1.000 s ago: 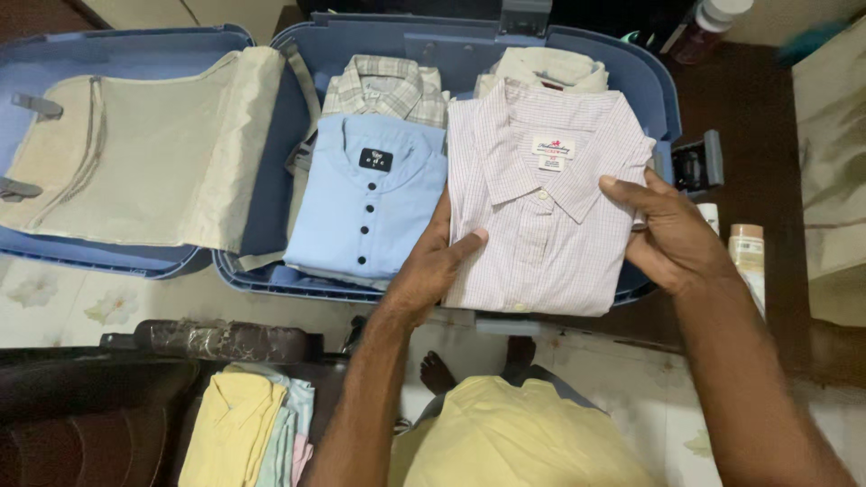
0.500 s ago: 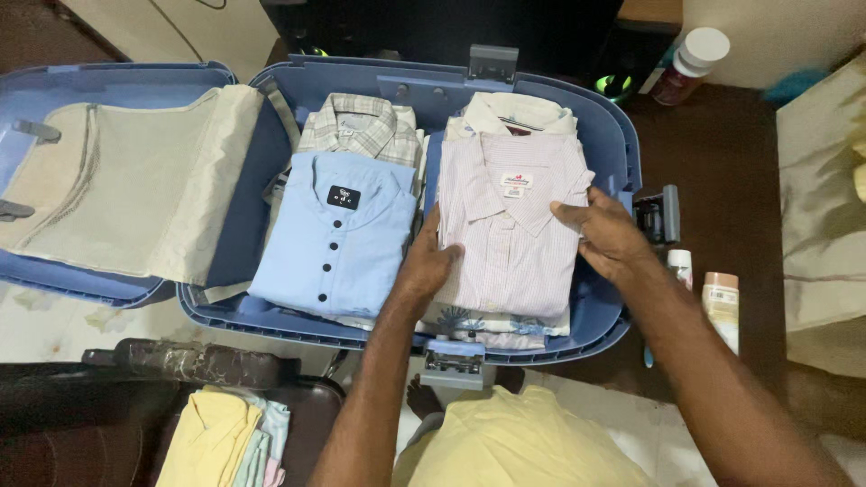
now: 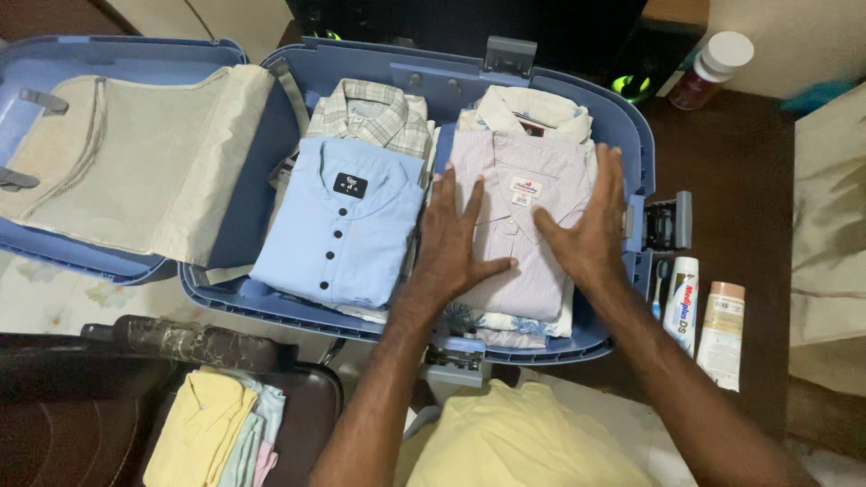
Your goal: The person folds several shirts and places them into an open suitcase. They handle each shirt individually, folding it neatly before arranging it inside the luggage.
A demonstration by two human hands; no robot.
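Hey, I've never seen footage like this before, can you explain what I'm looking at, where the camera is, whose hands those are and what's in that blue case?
The camera sits on a person's head and looks down, so the two bare arms reaching up from the bottom edge are that person's own. In front of them lies an open blue hard-shell suitcase, its lid with beige fabric lining folded out to the left. Inside are two stacks of folded shirts. The left hand and the right hand both lie flat, fingers spread, on the folded pale pink checked shirt topping the right stack; nothing is gripped. Beside it lies a folded light blue shirt with dark buttons. Right of the case, on a dark surface, lie two white tubes, and a white-capped bottle stands further back.
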